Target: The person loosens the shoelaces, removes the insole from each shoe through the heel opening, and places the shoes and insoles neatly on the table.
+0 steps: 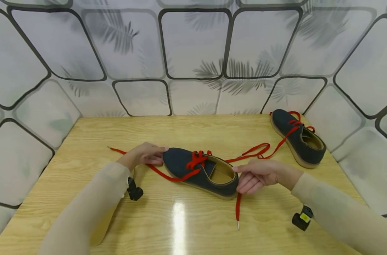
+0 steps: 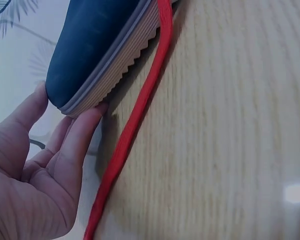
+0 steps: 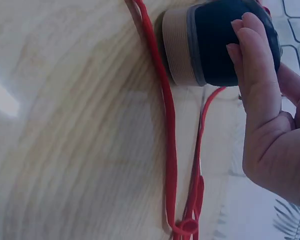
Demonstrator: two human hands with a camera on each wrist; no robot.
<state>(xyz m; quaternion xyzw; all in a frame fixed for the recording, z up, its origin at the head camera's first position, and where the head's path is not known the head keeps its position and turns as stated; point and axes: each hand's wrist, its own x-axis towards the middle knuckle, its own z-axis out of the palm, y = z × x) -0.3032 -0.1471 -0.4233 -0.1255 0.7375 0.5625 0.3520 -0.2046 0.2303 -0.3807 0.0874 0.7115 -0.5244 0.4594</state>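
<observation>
A dark navy shoe [image 1: 184,163] with red laces lies across the middle of the table, its toe to the left. My left hand [image 1: 145,154] pinches the toe; in the left wrist view the thumb is on the upper and fingertips [image 2: 92,112] reach the edge of the ridged sole [image 2: 115,75]. At the other end my right hand [image 1: 260,175] holds the heel, thumb at the collar and fingers [image 3: 255,65] along the outside of the heel [image 3: 215,45]. One red lace [image 1: 161,173] trails left past my left hand. Another lace end [image 1: 237,212] hangs below the right fingers.
A second navy shoe [image 1: 295,138] with red laces stands at the back right. Loose red lace [image 1: 257,152] stretches between the two shoes. Partly hidden under my left forearm is a tan flat object [image 1: 102,226]. Patterned walls [image 1: 193,95] border the wooden table [image 1: 142,219].
</observation>
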